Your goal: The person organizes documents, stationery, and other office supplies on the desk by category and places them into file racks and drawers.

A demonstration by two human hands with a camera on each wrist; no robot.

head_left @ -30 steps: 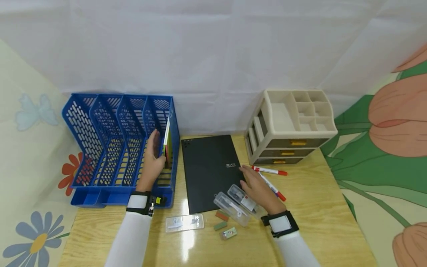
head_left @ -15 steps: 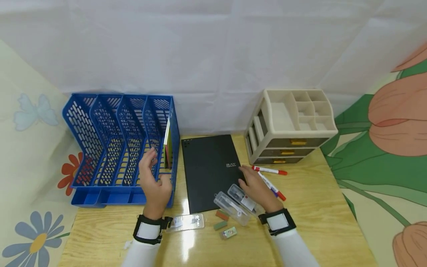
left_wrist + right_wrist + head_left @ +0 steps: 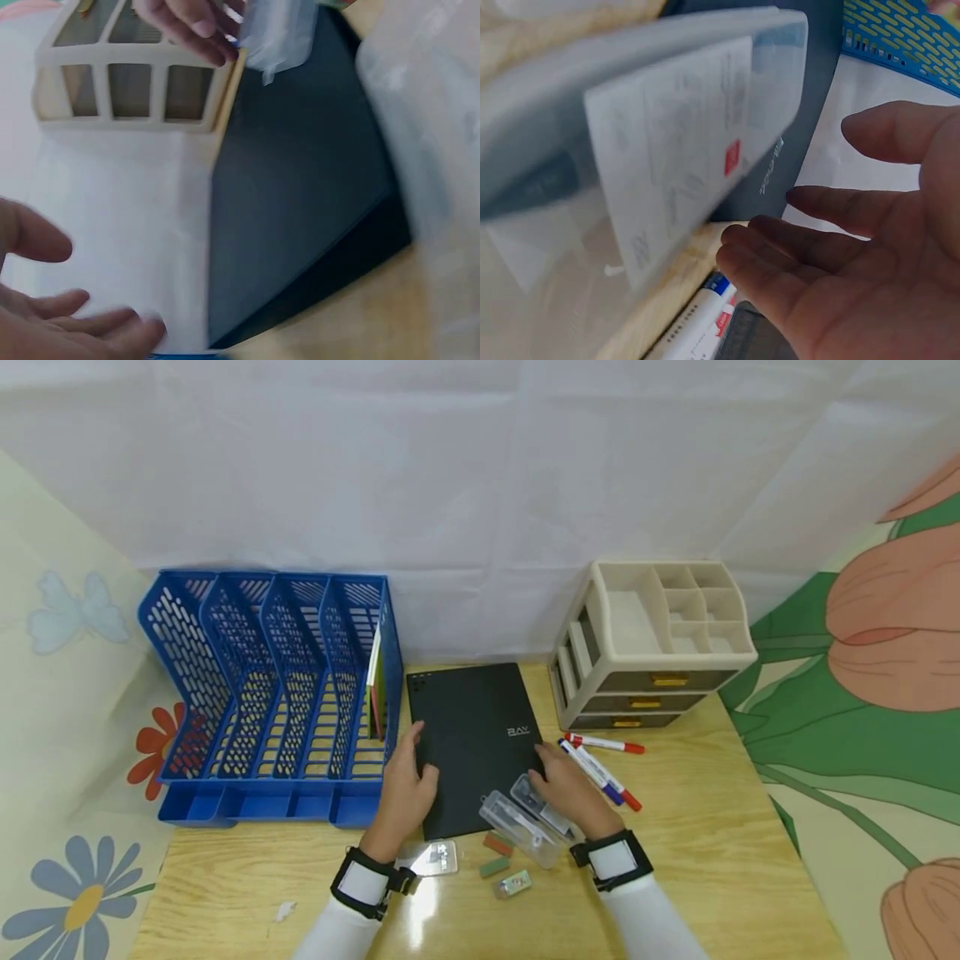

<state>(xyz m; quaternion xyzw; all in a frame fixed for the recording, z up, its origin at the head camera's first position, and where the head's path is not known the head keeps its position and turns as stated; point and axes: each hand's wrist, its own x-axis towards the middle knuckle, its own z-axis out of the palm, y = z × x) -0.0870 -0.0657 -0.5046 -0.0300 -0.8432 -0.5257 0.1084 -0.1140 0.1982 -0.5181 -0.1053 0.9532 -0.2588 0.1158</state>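
Observation:
A black folder (image 3: 476, 735) with "RAY" lettering lies flat on the wooden table. At its left edge is my left hand (image 3: 407, 785), fingers loosely extended and holding nothing; in the left wrist view its thumb and fingers are spread apart beside the folder (image 3: 300, 172). My right hand (image 3: 573, 789) is at the opposite edge, fingers relaxed, beside a clear plastic case (image 3: 531, 793) with a white label. Whether either hand touches the folder is hard to tell. Another clear case (image 3: 517, 831) overlaps the folder's lower right corner. Both hands' palms face inward.
A blue file rack (image 3: 262, 693) with thin books (image 3: 377, 693) in its right slot stands at left. A cream drawer organizer (image 3: 652, 643) is at back right. Several markers (image 3: 603, 768), eraser-like blocks (image 3: 495, 866) and a third clear case (image 3: 435, 858) lie around the folder.
My left hand has let go of the books in the rack, drawn back out and moved right to the folder's left edge. The right hand has shifted slightly; the books stay in the slot.

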